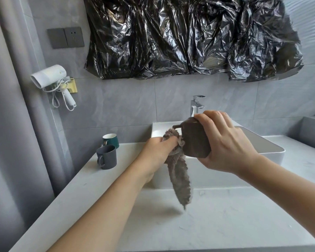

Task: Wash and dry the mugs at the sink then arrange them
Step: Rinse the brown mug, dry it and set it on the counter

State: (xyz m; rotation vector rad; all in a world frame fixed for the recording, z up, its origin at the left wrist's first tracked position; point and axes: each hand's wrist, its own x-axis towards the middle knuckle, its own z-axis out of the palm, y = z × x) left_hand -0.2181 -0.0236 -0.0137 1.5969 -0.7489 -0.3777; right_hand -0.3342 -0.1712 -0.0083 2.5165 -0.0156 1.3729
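Brown mug (195, 140) gripped in right hand (225, 140), grey cloth (178, 171) pinched in left hand (158, 151), above the bench (225, 215).

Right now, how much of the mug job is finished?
Two mugs, the grey mug and the green mug, already stand on the counter. The right hand holds the brown mug while the left hand wipes it with the cloth. Placing it remains.

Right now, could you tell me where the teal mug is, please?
In the head view the teal mug stands on the countertop at left, against the wall, just behind the grey mug and left of the sink.
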